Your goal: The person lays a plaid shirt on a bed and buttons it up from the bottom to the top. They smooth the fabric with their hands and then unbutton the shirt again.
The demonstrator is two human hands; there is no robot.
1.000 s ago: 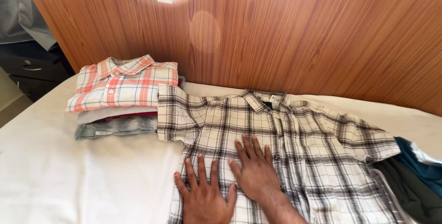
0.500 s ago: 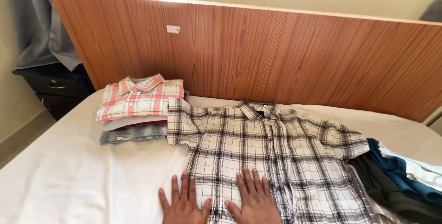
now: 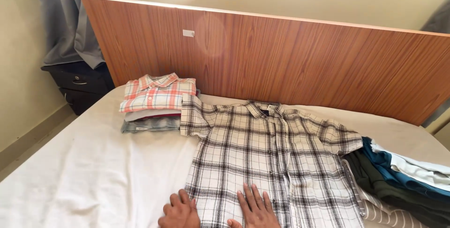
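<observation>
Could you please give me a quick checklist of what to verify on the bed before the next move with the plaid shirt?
1. Plaid shirt laid flat, front up: ok.
2. Both short sleeves spread outward: ok.
3. Left hand at the shirt's lower left edge: ok.
4. Right hand flat on the shirt: ok.
5. Folded stack overlapped by one sleeve: not ok.
6. Hem lying straight: cannot tell, out of frame.

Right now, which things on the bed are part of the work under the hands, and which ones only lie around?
In the work:
- checked shirt, spread flat, front up
- left hand at its lower edge
- right hand flat on it

Lying around:
- stack of folded clothes, orange plaid shirt on top
- heap of dark and blue clothes
- white sheet
- wooden headboard
- dark nightstand
</observation>
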